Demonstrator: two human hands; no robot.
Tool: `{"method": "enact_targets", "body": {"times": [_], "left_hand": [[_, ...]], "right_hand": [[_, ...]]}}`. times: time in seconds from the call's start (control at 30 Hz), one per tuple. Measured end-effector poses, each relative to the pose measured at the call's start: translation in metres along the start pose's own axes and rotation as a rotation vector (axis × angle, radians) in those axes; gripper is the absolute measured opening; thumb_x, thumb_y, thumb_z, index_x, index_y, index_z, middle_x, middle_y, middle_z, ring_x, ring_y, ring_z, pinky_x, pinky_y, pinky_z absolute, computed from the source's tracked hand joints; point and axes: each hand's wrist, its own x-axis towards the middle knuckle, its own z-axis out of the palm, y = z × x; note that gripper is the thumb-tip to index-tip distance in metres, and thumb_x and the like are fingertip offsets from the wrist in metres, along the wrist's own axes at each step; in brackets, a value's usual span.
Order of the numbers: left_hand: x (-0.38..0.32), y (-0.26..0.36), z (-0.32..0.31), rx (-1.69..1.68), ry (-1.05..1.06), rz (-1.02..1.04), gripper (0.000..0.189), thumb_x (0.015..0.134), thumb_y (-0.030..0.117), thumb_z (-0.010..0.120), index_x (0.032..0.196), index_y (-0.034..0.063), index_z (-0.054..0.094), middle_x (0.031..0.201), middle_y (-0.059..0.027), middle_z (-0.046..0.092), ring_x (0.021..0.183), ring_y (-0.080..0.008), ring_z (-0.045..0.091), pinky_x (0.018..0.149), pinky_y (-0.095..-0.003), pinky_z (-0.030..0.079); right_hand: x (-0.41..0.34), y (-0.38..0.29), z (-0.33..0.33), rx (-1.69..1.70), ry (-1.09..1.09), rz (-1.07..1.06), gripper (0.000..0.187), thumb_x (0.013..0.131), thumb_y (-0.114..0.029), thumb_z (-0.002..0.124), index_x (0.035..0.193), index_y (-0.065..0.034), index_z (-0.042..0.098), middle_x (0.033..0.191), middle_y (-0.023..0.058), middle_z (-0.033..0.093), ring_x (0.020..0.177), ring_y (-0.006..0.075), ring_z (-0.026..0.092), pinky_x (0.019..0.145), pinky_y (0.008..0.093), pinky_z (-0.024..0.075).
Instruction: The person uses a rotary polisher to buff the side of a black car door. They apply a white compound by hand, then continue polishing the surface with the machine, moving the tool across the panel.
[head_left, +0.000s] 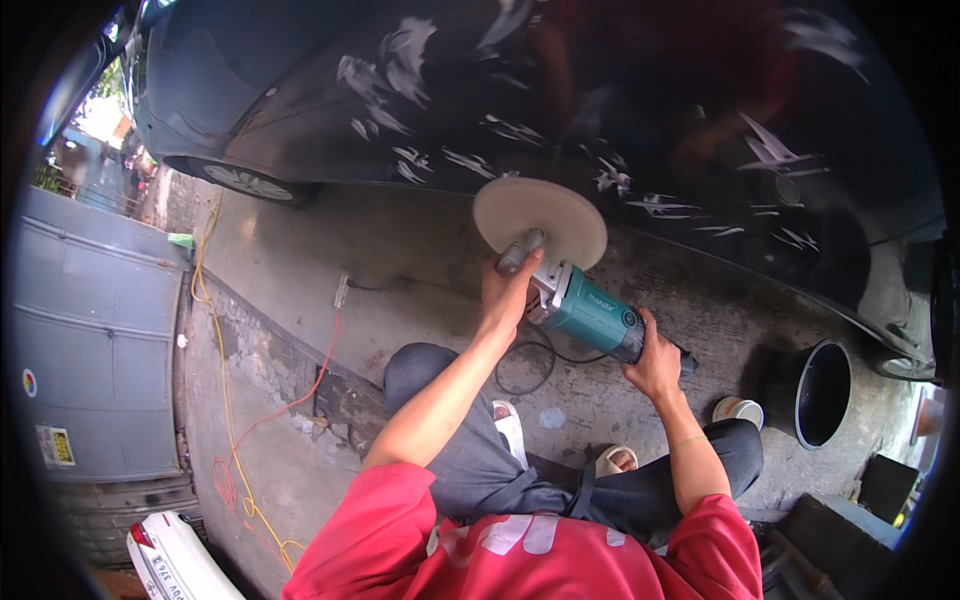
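Both of my hands are on a teal Makita rotary polisher (600, 307). My left hand (506, 292) wraps the silver head near its side handle (516, 257). Farther back, my right hand (651, 360) grips the dark rear end of the body. A round, pale polishing pad (536, 210) sits at the front, its upper edge overlapping the lower side of a dark car (645, 90). Whether pad and paint touch, I cannot tell. Whitish compound smears (615, 178) streak the panel in many spots. The polisher's black cord (525, 375) loops on the floor below.
A black bucket (821, 394) and a small white tub (739, 411) stand at right. Red (330, 352) and yellow cables (221, 352) run along the concrete at left, past a plug connector (341, 292). A grey metal gate (97, 337) and a white car (180, 562) lie farther left.
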Motion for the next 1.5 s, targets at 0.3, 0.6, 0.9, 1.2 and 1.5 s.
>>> {"method": "enact_targets", "body": {"times": [0.3,0.6,0.9,1.2,1.5], "left_hand": [[0.055,-0.019,-0.062,0.033,0.244,0.184,0.077,0.083,0.046,0.08,0.133,-0.004,0.048,0.121,-0.0258,0.063,0.11,-0.0333,0.065,0.097,-0.0408,0.049],[0.114,0.024,-0.165,0.159,0.541,0.233,0.079,0.078,0.051,0.081,0.131,-0.0009,0.054,0.122,-0.0266,0.066,0.114,-0.0381,0.065,0.1,-0.0433,0.048],[0.071,0.061,-0.138,0.258,0.496,0.324,0.077,0.079,0.055,0.079,0.128,0.0003,0.055,0.118,-0.0254,0.067,0.112,-0.0401,0.066,0.097,-0.0455,0.049],[0.018,0.023,-0.057,0.308,0.147,0.3,0.075,0.08,0.041,0.084,0.129,-0.0052,0.05,0.114,-0.0266,0.067,0.101,-0.0327,0.069,0.09,-0.041,0.054],[-0.005,0.012,-0.017,0.287,0.014,0.203,0.07,0.079,0.039,0.083,0.126,-0.0009,0.049,0.114,-0.0248,0.067,0.103,-0.0351,0.07,0.091,-0.0424,0.055]], "right_hand": [[0.048,-0.05,0.051,-0.065,-0.013,-0.046,0.093,0.066,-0.018,0.075,0.149,-0.017,0.033,0.087,0.0231,0.071,0.081,0.0441,0.07,0.075,0.0528,0.0568],[0.116,-0.162,0.109,-0.024,-0.092,-0.116,0.092,0.069,-0.018,0.075,0.15,-0.02,0.031,0.093,0.0215,0.072,0.082,0.045,0.069,0.075,0.0521,0.0575],[0.112,-0.153,0.1,0.126,-0.014,-0.076,0.09,0.07,-0.018,0.076,0.149,-0.0208,0.033,0.105,0.0234,0.072,0.095,0.0485,0.067,0.085,0.0544,0.0559],[0.029,-0.053,0.077,0.205,0.169,0.026,0.087,0.071,-0.012,0.079,0.148,-0.0137,0.039,0.111,0.0277,0.07,0.104,0.0469,0.067,0.087,0.05,0.0552],[-0.013,-0.023,0.06,0.143,0.2,0.119,0.09,0.068,-0.012,0.079,0.148,-0.0115,0.039,0.12,0.0297,0.065,0.111,0.0496,0.063,0.094,0.052,0.0523]]}}
